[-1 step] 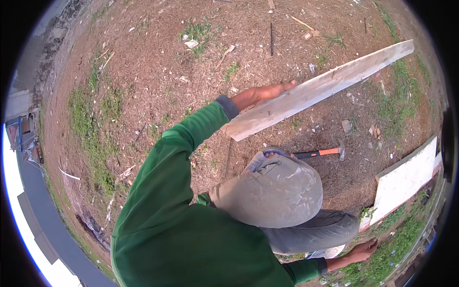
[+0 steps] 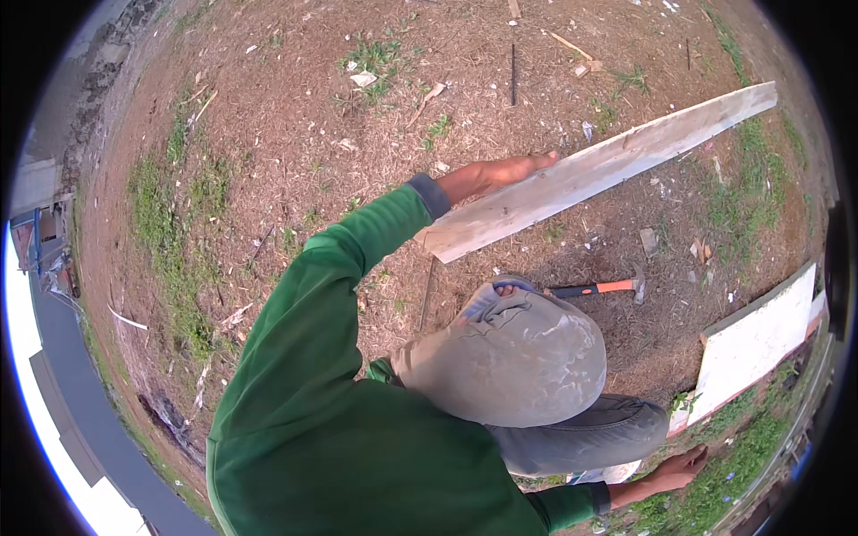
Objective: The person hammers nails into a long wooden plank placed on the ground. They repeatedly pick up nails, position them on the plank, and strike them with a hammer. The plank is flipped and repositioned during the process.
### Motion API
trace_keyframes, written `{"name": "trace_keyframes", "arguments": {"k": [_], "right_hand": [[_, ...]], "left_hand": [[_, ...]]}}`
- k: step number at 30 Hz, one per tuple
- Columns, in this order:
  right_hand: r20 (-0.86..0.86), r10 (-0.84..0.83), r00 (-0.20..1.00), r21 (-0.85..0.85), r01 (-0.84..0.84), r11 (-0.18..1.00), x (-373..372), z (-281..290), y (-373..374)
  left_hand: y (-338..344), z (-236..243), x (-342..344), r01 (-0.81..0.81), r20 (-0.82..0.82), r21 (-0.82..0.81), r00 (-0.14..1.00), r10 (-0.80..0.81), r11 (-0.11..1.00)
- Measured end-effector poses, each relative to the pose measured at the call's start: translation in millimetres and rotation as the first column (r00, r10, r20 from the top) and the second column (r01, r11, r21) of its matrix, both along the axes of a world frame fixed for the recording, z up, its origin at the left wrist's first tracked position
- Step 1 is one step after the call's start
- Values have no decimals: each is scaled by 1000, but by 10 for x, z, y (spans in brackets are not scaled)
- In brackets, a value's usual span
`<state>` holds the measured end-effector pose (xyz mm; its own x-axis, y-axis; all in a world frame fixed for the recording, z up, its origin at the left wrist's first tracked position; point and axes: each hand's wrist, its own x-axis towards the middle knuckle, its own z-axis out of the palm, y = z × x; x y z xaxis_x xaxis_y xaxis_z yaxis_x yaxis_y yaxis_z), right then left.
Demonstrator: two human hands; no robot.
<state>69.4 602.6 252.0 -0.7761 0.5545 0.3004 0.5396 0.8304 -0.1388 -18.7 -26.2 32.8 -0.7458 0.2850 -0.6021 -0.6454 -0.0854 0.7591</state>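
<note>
A long pale wooden board [image 2: 608, 171] slants up to the right in front of me, standing on its edge or tilted. My left hand [image 2: 500, 173] grips its top edge close to the near left end, the thumb lying along the board and the other fingers mostly hidden. Out at the lower right, over the grass, my right hand [image 2: 681, 469] has its fingers bent and pressed together; what they hold, if anything, is too small to make out. A claw hammer [image 2: 609, 287] with an orange and black handle lies on the ground beyond my bent knee [image 2: 536, 366].
A white panel [image 2: 755, 348] lies at the right beside green grass. Thin dark rods [image 2: 513, 76], wood scraps [image 2: 572, 45] and bits of litter are scattered over the dry brown soil. A grey-roofed structure [image 2: 85, 384] shows at the left rim.
The view has shifted very slightly, and the board's far end sits a little lower in the picture. My left hand keeps its grip; my right hand stays over the grass.
</note>
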Motion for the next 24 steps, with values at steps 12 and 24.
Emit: {"name": "trace_keyframes", "arguments": {"k": [12,24], "right_hand": [[4,750,661,-826,-421,375,-459,-1795,-2917],[279,900,336,-951,-32,307,372,-3551,-4278]], "left_hand": [[111,-68,-71,137,-117,-436,971,-207,889],[633,135,102,-102,-237,-827,955,-179,553]]}}
